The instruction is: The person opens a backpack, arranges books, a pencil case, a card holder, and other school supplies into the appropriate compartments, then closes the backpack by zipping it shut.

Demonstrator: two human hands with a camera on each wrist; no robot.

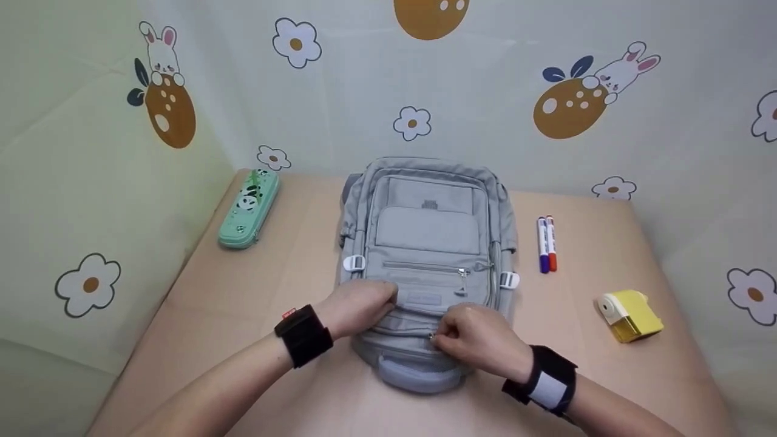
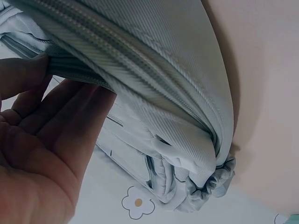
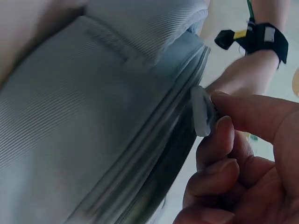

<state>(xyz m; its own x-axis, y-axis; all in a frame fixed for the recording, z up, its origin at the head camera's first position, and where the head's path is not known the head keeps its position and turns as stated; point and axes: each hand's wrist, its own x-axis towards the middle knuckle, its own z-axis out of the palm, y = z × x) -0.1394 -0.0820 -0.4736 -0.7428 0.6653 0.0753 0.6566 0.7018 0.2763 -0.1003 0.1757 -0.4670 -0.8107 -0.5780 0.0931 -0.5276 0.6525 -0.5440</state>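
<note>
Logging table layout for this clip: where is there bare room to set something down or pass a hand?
Bare table lies between the pencil case and backpack, and along the near left edge. A smaller patch sits between the markers and sharpener. It is crowded at the backpack's near end, where left hand and right hand work.

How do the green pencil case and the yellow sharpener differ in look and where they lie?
The green pencil case is long and slim with panda prints; the yellow sharpener is short, boxy and plain. The pencil case lies on the table's far left side, by the wall; the sharpener sits on the right, nearer the person. Both lie apart from the grey backpack, and neither hand touches them.
</note>
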